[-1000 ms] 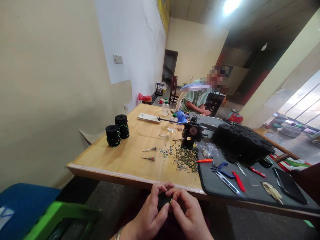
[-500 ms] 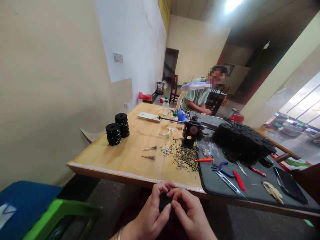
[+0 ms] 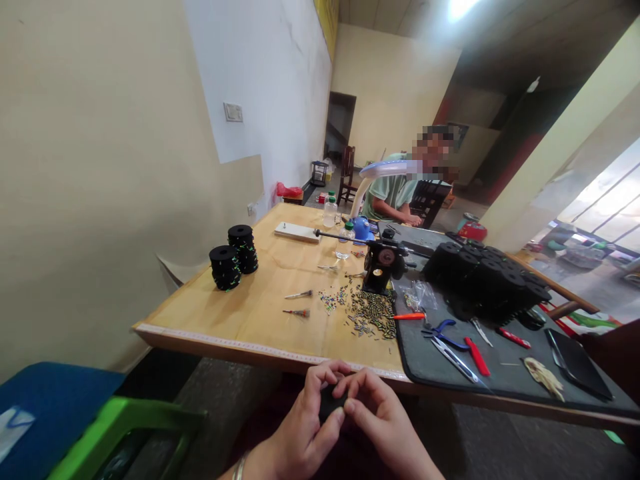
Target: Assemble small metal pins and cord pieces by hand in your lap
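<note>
Just in front of the table edge, my left hand (image 3: 306, 421) curls around a small black foam spool (image 3: 328, 403). It looks like the spools stacked on the table, though fingers cover most of it. My right hand (image 3: 379, 415) is closed at the spool's right side, thumb and forefinger pinched at its rim. Whatever fine thing may be in that pinch is too small to make out. Beyond my hands, many small metallic pieces (image 3: 371, 313) lie in a loose pile, with tiny coloured beads (image 3: 331, 300) to their left.
Two stacks of black spools (image 3: 225, 268) stand at left, a larger group (image 3: 483, 273) at right. A black winding device (image 3: 379, 267) stands mid-table. Blue pliers (image 3: 445, 333), tweezers (image 3: 454, 359) and a red-handled tool (image 3: 477, 357) lie on the grey mat (image 3: 425, 373). A person (image 3: 393, 197) sits beyond.
My right hand has shifted very slightly around the spool's edge. Both hands keep their hold, and the view has tilted a little.
</note>
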A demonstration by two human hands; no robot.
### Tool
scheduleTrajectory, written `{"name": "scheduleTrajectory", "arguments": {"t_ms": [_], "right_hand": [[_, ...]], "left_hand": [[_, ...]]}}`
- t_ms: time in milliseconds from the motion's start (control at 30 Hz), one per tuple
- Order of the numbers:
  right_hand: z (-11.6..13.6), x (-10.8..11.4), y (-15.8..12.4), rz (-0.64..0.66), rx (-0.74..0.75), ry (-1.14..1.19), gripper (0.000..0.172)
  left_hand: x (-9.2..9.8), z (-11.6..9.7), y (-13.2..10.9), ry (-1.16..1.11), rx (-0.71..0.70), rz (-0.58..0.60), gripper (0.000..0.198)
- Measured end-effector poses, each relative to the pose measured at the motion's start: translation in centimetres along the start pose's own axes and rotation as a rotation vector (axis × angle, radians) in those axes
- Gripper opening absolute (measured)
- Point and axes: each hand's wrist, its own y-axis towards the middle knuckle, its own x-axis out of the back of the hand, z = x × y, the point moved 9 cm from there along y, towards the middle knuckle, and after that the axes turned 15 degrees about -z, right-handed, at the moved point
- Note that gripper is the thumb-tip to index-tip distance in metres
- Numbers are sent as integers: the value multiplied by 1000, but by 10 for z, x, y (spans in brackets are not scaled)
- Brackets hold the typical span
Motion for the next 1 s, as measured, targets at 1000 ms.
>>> {"name": "scheduleTrajectory", "arguments": {"t_ms": [1000], "right_hand": [[-5, 11, -2, -150, 222, -103, 16]], "left_hand": [[-5, 12, 4, -188, 188, -6, 18]]}}
